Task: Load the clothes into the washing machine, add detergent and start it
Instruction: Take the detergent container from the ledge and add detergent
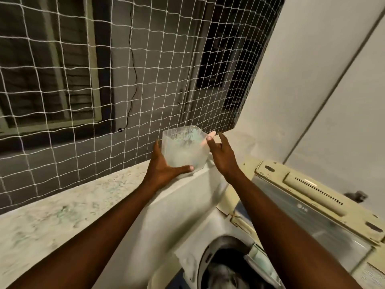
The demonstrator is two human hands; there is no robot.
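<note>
A translucent plastic container, open at the top and dusted inside with white powder, is held up above the ledge. My left hand grips it from the left and underneath. My right hand touches its right rim with the fingertips, the fingers spread. At the bottom right, the top-loading washing machine has its lid raised. Its drum opening shows dark and grey clothes inside.
A speckled stone ledge runs along the left under a white safety net that covers the opening to a grey building outside. A white wall rises at the right, behind the machine's lid.
</note>
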